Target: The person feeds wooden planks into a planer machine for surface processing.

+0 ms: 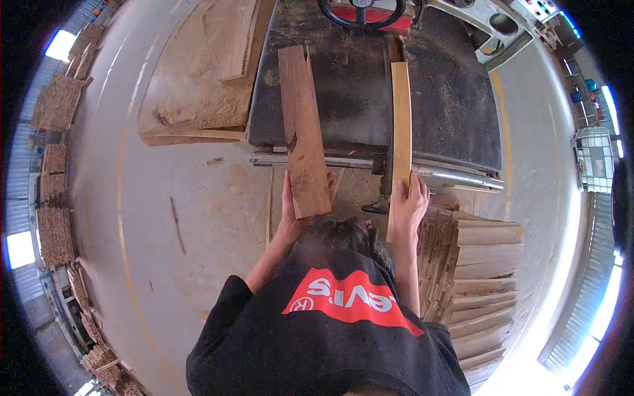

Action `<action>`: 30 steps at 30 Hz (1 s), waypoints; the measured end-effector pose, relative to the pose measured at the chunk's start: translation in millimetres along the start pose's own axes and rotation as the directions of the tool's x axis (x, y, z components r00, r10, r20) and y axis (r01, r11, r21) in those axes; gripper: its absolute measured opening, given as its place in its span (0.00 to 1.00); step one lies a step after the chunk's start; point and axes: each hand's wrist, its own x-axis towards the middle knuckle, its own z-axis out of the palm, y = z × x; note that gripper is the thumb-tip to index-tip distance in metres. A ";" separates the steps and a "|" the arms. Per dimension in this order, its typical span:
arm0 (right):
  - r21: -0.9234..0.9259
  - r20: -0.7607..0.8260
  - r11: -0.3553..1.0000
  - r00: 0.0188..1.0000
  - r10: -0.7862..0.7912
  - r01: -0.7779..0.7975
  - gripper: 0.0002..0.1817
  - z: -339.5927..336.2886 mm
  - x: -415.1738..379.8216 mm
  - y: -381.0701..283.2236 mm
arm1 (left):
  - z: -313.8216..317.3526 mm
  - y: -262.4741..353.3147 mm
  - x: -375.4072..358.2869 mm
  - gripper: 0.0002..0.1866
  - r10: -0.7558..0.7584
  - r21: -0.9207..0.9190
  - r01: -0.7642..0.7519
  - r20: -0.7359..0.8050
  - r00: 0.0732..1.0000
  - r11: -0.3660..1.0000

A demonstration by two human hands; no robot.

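My left hand (289,208) is closed around the near end of a dark brown wooden board (305,138), with the thumb along its left edge and fingertips showing past its right edge. A split or notch marks the middle of this board, whose far part reaches over a black machine table (356,86). My right hand (411,203) grips a narrow, pale wooden strip (401,125) near its close end. That strip points away from me, its far part over the same table. The lowest end of the strip is partly hidden by my arm.
A metal rail (456,175) runs along the table's front edge, and a black handwheel (361,12) stands at the back. Stacked boards (485,277) lie at right. Left of the table is a large sawdust-covered wooden sheet (191,92). A wood offcut (177,224) lies on the floor.
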 end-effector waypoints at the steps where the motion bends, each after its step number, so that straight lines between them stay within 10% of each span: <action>1: 0.037 0.044 0.999 0.998 0.033 -0.035 0.27 -0.3 -0.1 -0.5 | 5.2 0.9 -1.1 0.56 -0.024 -0.018 0.025 0.030 0.999 1.000; 20: 0.335 0.193 0.921 0.971 0.139 -0.198 0.34 13.8 3.3 15.7 | 55.8 6.2 0.2 0.51 -0.087 -0.072 0.115 0.311 0.947 0.991; 23: 0.325 0.212 0.926 0.969 0.127 -0.193 0.34 11.5 3.4 15.1 | 35.4 11.0 3.2 0.47 -0.042 0.150 0.030 0.075 0.996 0.988; 26: 0.313 0.214 0.931 0.969 0.122 -0.187 0.34 7.6 4.6 12.3 | 51.1 6.4 6.8 0.48 0.403 0.937 -0.021 -0.130 0.906 0.350; 30: 0.305 0.233 0.928 0.961 0.146 -0.215 0.34 9.2 3.0 13.5 | 71.4 -4.5 0.8 0.57 0.711 0.915 0.219 0.096 0.696 -0.338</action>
